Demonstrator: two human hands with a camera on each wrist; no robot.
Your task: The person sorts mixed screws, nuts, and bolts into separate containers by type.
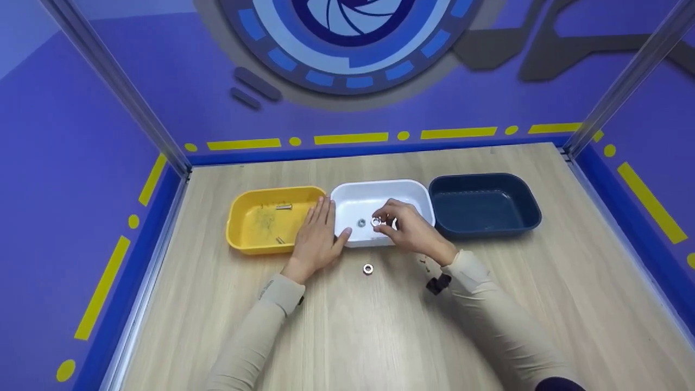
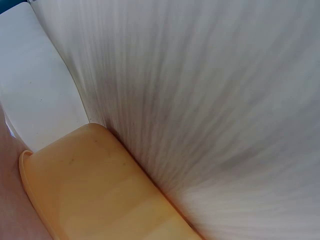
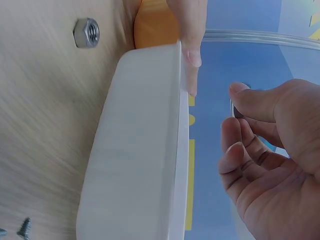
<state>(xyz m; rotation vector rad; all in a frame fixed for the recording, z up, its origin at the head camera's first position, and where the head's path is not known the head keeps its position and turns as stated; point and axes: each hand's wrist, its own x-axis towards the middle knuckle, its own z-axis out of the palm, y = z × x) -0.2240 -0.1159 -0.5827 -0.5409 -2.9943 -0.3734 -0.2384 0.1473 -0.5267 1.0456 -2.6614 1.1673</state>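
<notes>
The right hand (image 1: 408, 227) pinches a nut (image 1: 376, 221) above the white tray (image 1: 374, 242), whose left rim the flat left hand (image 1: 316, 234) apparently steadies.

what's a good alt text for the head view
A right hand pinches a metal nut above a white tray holding another nut; the left hand rests where that tray meets a yellow tray. A third nut lies on the table in front.
</notes>
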